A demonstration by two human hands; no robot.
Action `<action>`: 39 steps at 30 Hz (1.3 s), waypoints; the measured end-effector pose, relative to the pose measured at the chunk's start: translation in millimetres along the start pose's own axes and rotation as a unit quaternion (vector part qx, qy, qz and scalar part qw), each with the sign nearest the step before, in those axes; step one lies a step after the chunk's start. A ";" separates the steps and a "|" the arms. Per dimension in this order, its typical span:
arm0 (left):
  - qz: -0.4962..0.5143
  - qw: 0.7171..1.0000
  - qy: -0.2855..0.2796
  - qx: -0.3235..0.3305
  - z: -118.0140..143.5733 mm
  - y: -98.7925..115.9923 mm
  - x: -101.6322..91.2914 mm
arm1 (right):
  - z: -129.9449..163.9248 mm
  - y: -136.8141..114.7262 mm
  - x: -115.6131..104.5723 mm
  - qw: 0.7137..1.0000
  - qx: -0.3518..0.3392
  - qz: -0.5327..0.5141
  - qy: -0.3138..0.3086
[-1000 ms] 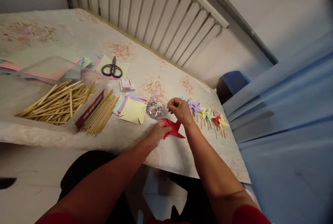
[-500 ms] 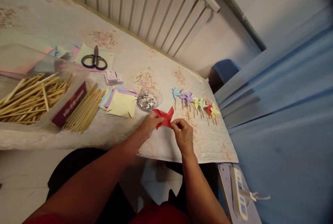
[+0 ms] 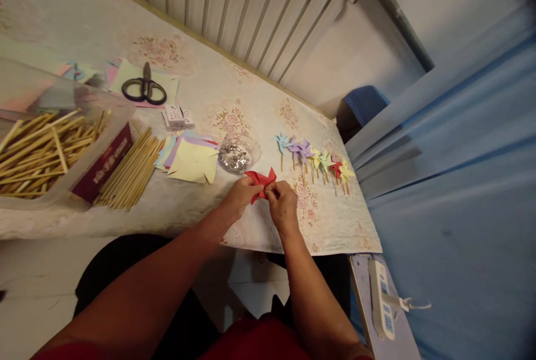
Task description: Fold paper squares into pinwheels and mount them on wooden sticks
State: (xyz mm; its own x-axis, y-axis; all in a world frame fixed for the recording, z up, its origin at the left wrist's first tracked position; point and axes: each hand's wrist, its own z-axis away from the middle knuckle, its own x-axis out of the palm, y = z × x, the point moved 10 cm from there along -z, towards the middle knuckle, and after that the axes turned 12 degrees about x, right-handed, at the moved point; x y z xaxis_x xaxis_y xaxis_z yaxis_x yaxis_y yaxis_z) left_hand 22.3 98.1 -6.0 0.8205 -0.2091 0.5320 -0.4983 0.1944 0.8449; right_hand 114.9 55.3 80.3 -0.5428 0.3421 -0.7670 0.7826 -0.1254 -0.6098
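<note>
A red paper pinwheel (image 3: pixel 260 179) is pinched between both hands just above the flowered tablecloth (image 3: pixel 251 109). My left hand (image 3: pixel 237 196) grips its left side, and my right hand (image 3: pixel 283 204) folds a flap in toward its middle. Right behind the paper stands a clear dish of shiny silver bits (image 3: pixel 237 155). A stack of cut coloured paper squares (image 3: pixel 190 159) lies to the left of the dish. A row of finished small pinwheels on sticks (image 3: pixel 314 160) lies to the right.
Loose wooden sticks (image 3: pixel 128 173) lie beside a clear box of more sticks (image 3: pixel 39 150). Black scissors (image 3: pixel 143 87) rest on paper sheets, with a small white box (image 3: pixel 178 116) nearby. A radiator (image 3: pixel 234 8) runs behind the table. A power strip (image 3: pixel 383 304) sits at lower right.
My right hand came down from above the silver dish to the red paper and now folds a flap inward. The view shifted down and right.
</note>
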 end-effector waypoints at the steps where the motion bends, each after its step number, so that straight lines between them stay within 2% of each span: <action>1: 0.001 1.000 -0.003 -0.001 -0.1 -1.0 0.3 | -0.3 1.8 0.4 1.000 0.004 -0.005 -0.001; 8: -0.003 1.000 -0.010 -0.002 -0.1 -5.8 0.1 | -2.4 20.6 1.2 0.995 0.077 -0.063 -0.002; 13: 0.001 1.000 -0.008 0.006 -1.3 -7.4 -0.4 | -2.8 25.2 1.0 0.994 0.106 -0.038 -0.006; 18: -0.005 1.000 -0.008 0.012 -2.9 -8.7 -1.2 | 0.5 12.9 -0.7 0.998 0.055 0.016 -0.003; 23: -0.011 1.000 0.000 0.011 -3.2 -8.5 -4.0 | 3.0 6.9 -10.1 0.999 0.017 0.033 0.029; 26: -0.006 1.000 0.005 0.015 -3.7 -7.3 -5.9 | -3.1 27.6 -29.5 0.995 0.053 0.005 0.082; 29: -0.005 1.000 0.015 0.013 -4.3 -6.4 -8.4 | -7.5 65.0 -40.5 0.987 0.121 0.012 0.107; 31: -0.001 1.000 0.019 0.009 -4.5 -5.8 -8.4 | -6.4 81.6 -29.4 0.990 0.121 0.049 0.062; 34: 0.013 1.000 0.016 0.004 -4.1 -6.0 -6.6 | 4.6 96.1 -1.7 0.988 0.094 0.117 -0.021; 39: 0.008 1.000 0.003 -0.005 -3.5 -11.7 -6.1 | 17.5 102.6 10.9 0.980 0.074 0.183 -0.011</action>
State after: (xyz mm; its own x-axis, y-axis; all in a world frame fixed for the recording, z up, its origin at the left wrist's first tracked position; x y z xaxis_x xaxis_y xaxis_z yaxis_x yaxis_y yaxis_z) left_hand 24.1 100.6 -19.3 0.8134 -0.2006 0.5460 -0.5092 0.2081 0.8351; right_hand 184.0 29.9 6.0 -0.2406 0.2290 -0.9432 0.8744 -0.3707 -0.3131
